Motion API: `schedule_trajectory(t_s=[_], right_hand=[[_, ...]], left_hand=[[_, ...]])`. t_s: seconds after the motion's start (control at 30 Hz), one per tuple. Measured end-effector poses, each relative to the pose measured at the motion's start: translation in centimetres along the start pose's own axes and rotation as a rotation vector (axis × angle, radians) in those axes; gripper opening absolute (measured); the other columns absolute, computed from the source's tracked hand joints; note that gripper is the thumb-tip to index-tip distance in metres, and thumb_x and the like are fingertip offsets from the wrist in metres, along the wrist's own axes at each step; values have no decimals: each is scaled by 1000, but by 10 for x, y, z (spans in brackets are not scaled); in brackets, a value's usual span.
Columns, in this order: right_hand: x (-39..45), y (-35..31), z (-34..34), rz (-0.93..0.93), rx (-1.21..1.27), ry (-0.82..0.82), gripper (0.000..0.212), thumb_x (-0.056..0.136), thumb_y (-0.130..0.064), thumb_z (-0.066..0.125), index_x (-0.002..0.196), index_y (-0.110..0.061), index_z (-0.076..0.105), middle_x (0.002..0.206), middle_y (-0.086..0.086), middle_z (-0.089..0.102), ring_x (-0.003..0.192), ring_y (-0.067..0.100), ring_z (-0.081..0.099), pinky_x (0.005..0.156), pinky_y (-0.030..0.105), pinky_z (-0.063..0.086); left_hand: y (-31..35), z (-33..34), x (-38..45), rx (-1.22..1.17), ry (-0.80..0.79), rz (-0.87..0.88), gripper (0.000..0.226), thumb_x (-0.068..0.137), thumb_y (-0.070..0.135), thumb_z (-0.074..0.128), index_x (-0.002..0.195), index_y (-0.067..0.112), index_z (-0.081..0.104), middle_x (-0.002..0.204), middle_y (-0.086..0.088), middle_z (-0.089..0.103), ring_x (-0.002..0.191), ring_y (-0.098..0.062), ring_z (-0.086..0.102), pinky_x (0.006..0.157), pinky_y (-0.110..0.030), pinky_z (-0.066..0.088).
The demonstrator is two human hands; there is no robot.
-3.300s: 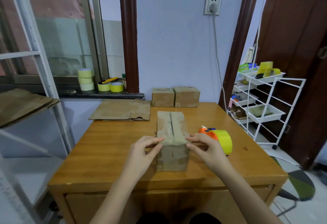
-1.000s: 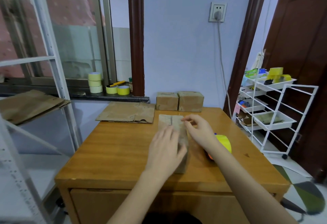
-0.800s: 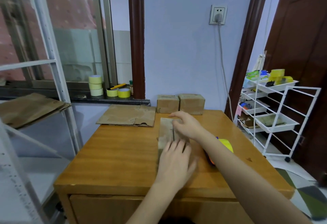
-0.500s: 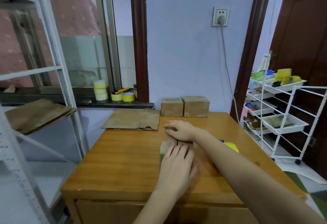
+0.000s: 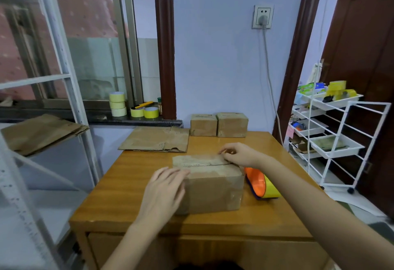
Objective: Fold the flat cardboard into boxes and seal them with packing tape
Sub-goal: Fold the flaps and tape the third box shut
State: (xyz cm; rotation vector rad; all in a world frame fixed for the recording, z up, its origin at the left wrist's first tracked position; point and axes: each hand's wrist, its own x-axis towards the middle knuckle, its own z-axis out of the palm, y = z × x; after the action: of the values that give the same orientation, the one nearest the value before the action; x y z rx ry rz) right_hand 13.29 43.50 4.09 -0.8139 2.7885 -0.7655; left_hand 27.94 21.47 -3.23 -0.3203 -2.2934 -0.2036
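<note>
We see folded cardboard box (image 5: 210, 186) mid-worktop (image 5: 119, 190), long side toward us, top flaps closed, seam running left-right, surface worn. Our left hand (image 5: 163, 193) flat against box's left end, fingers straight. Our right hand (image 5: 239, 154) at far right top corner, fingers curled, pinching flap edge. Tape dispenser (image 5: 261, 185) just right of box. Flat cardboard (image 5: 155, 140) and two finished boxes (image 5: 219, 124) at far edge. Tape rolls (image 5: 132, 107) on windowsill; white cart (image 5: 332, 133) right.
</note>
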Motion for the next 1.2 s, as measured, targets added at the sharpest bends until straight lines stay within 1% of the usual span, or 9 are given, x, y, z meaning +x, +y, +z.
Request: schedule_trajectory(t_s=[0.13, 0.3, 0.53, 0.67, 0.77, 0.9, 1.0, 1.07, 1.2], right_hand=[[-16, 2, 0, -6, -75, 11, 25, 97, -33, 48, 118, -23, 60, 98, -3, 62, 90, 16, 58, 83, 32, 48], [-30, -2, -5, 79, -116, 19, 20, 94, -35, 55, 101, -16, 55, 76, -8, 61, 67, 8, 59, 68, 31, 48], [-51, -13, -3, 163, -12, -13, 22, 93, -31, 58, 98, -15, 44, 69, 0, 66, 56, 13, 63, 65, 31, 50], [-59, -24, 3, 130, -62, 13, 16, 95, -27, 53, 101, -12, 48, 70, -2, 64, 68, 21, 69, 73, 38, 55], [-66, -26, 6, 124, -182, 83, 15, 95, -34, 51, 98, -19, 50, 77, -9, 60, 75, 19, 66, 70, 36, 53], [-76, -16, 15, 9, -276, 392, 19, 95, -44, 49, 97, -27, 56, 94, -8, 60, 87, 13, 58, 72, 33, 49], [-83, -8, 23, -147, -76, 349, 26, 91, -45, 57, 111, -28, 61, 107, -12, 61, 99, 5, 54, 84, 24, 44], [-82, -1, 31, -200, -105, 300, 33, 90, -43, 60, 118, -25, 62, 118, -11, 59, 109, 4, 52, 88, 16, 37], [-81, 5, 36, -222, -89, 315, 36, 90, -42, 60, 121, -24, 61, 134, -9, 51, 120, 6, 49, 93, 13, 35]], left_hand=[[-20, 4, 6, 36, -85, 37, 55, 73, 12, 76, 124, 27, 62, 115, 9, 68, 110, -12, 61, 108, -31, 30], [-27, 13, 35, 98, -164, -21, 43, 81, 10, 70, 120, 28, 65, 127, 5, 62, 126, -21, 51, 111, -40, 23], [-18, 32, 87, 174, -440, -122, 43, 103, 26, 28, 143, 39, 37, 155, 3, 29, 145, -19, 17, 119, -36, 8], [-11, 46, 105, 126, -553, -155, 44, 104, 27, 23, 145, 39, 34, 154, -1, 31, 143, -21, 22, 116, -38, 17], [-13, 57, 106, -94, -579, -242, 43, 104, 23, 26, 143, 36, 39, 152, -2, 36, 140, -21, 29, 113, -41, 27], [-9, 53, 92, -460, -367, -385, 39, 102, 25, 37, 140, 28, 45, 151, 3, 37, 139, -14, 32, 115, -40, 27], [5, 33, 71, -675, -314, -280, 46, 95, 49, 44, 138, 33, 46, 150, 14, 35, 139, -3, 26, 115, -35, 21], [12, 21, 59, -681, -394, -196, 58, 86, 66, 44, 137, 38, 45, 150, 21, 31, 139, 2, 22, 113, -33, 18], [20, 23, 44, -443, -458, -124, 52, 89, 51, 54, 138, 40, 41, 150, 22, 29, 139, 5, 17, 117, -42, 21]])
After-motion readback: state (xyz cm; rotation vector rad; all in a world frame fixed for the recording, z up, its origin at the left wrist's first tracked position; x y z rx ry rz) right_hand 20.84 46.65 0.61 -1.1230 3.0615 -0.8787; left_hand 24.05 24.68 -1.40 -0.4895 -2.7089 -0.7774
